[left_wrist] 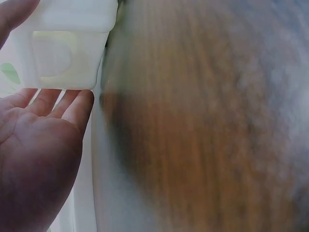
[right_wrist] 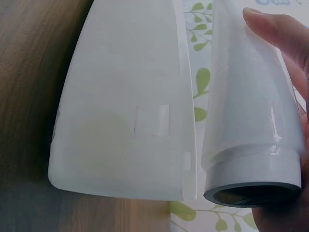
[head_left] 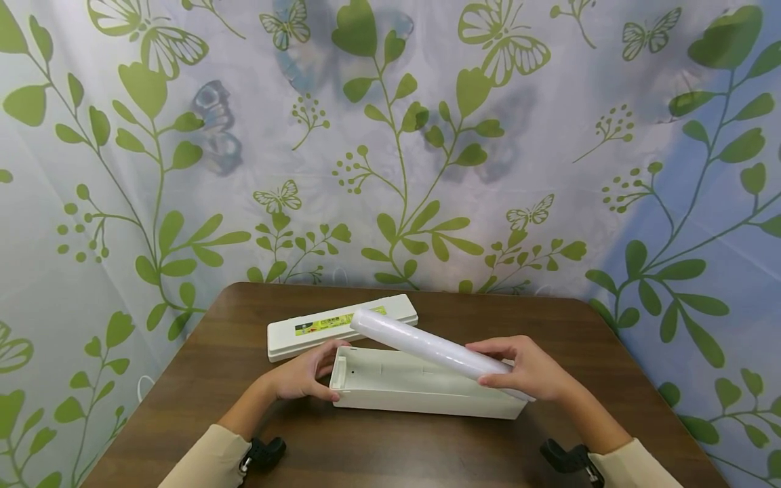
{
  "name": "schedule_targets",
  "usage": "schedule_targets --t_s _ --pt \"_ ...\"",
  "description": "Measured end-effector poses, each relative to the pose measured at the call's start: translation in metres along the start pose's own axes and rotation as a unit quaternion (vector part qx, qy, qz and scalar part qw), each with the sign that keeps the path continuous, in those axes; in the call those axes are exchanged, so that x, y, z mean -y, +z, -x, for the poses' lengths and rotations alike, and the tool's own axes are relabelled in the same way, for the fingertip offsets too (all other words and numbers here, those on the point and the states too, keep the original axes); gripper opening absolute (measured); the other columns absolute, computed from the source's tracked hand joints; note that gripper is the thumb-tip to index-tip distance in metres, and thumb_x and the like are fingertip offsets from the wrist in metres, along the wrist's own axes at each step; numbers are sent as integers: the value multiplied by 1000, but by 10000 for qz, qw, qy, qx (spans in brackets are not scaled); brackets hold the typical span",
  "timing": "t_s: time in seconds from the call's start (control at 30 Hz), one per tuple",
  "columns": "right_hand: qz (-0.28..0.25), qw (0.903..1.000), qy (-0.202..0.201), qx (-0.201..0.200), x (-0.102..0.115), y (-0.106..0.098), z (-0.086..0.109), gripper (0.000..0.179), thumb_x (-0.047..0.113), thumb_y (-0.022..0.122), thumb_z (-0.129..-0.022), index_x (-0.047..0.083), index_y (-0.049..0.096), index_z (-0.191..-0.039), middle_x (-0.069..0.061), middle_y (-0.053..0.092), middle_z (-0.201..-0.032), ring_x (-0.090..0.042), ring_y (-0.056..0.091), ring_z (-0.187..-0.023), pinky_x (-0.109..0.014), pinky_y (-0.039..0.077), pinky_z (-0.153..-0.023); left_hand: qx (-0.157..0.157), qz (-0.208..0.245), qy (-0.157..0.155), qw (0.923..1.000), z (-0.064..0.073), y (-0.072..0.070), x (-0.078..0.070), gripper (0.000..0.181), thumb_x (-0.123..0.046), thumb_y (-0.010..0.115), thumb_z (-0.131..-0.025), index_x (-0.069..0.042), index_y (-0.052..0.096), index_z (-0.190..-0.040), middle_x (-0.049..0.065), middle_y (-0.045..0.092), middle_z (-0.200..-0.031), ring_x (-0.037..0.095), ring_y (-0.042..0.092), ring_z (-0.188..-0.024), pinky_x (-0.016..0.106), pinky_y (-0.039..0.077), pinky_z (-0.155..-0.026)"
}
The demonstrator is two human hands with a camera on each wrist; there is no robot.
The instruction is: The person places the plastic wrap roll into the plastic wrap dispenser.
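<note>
An open white cling film box [head_left: 427, 402] lies lengthwise on the table, its hollow side up. My left hand [head_left: 303, 373] grips its left end, thumb at the front corner and fingers behind; in the left wrist view, fingertips touch the edge of the box end [left_wrist: 67, 58]. Over the box, my right hand [head_left: 532, 371] holds a roll of cling film [head_left: 421, 342] near its right end. The roll slants, its left end raised above the box's back edge. A hollow core end [right_wrist: 253, 193] shows beside the box wall in the right wrist view.
Behind the box lies a long white lid [head_left: 283, 344] with a yellow-green label [head_left: 323, 325]. The brown wooden table [head_left: 390, 451] ends at a curtain [head_left: 427, 169] with green leaves and butterflies. Black straps with cameras sit on both wrists.
</note>
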State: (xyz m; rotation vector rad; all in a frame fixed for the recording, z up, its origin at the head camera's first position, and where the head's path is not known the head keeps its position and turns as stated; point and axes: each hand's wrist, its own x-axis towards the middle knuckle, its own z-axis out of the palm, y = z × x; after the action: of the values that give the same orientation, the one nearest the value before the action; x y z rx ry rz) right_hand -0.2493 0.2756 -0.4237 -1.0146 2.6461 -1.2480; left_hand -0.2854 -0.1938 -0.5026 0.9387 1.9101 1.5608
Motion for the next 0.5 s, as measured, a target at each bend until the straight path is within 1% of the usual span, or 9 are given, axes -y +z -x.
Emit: schedule_targets --t_s 0.27,0.5 --pt "-108 9997 -44 199 -1 -1 -7 50 26 85 -85 18 70 -132 0 74 -126 -8 70 -104 -28 57 -83 13 -53 -64 10000 -1 0 -2 90 -5 82 -84 -4 25 -154 27 37 -154 44 35 -147 27 47 -108" --pt "-51 9991 -139 396 -6 -1 -12 51 26 85 -86 15 69 -133 -3 74 -126 -8 70 -105 -28 57 -81 -15 -104 -121 9999 0 1 -5 93 -7 82 -85 -8 24 -157 23 36 -158 41 33 -150 29 45 -111"
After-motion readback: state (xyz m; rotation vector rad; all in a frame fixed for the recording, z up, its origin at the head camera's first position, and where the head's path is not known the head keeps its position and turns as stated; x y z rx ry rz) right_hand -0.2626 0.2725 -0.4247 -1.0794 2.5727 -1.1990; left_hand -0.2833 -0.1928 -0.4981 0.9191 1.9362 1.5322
